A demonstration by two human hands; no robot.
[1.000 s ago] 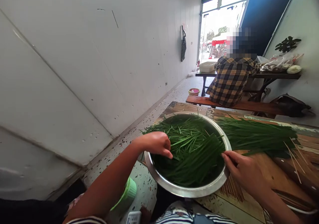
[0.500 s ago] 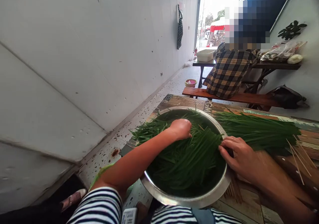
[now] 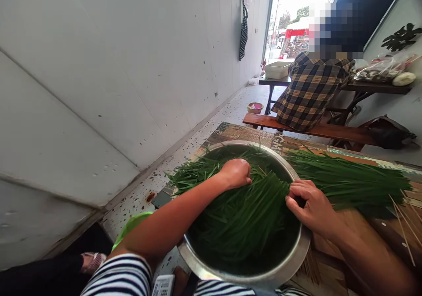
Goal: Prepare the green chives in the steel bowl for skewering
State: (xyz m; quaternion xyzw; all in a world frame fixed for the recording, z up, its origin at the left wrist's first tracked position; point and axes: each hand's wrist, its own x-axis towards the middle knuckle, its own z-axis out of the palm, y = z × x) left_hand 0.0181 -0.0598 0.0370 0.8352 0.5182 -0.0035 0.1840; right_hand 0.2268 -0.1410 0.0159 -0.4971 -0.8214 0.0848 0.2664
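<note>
A large steel bowl point(image 3: 298, 255) full of long green chive leaves point(image 3: 244, 217) sits on the wooden table point(image 3: 332, 239) in front of me. My left hand point(image 3: 234, 173) reaches over the bowl, fingers curled down into the leaves near the far rim. At the bowl's right rim, my right hand point(image 3: 311, 208) is closed on some of the chive leaves. A second bundle of chives point(image 3: 349, 182) lies flat on the table right of the bowl.
Thin wooden skewers point(image 3: 404, 225) lie at the table's right side. A person in a plaid shirt point(image 3: 310, 94) sits on a wooden bench point(image 3: 316, 130) beyond the table. A white wall runs along the left. A green container point(image 3: 132, 225) stands on the speckled floor.
My left hand moved from the near left rim across to the far middle of the bowl. My right hand crept up the right rim and closed onto the leaves.
</note>
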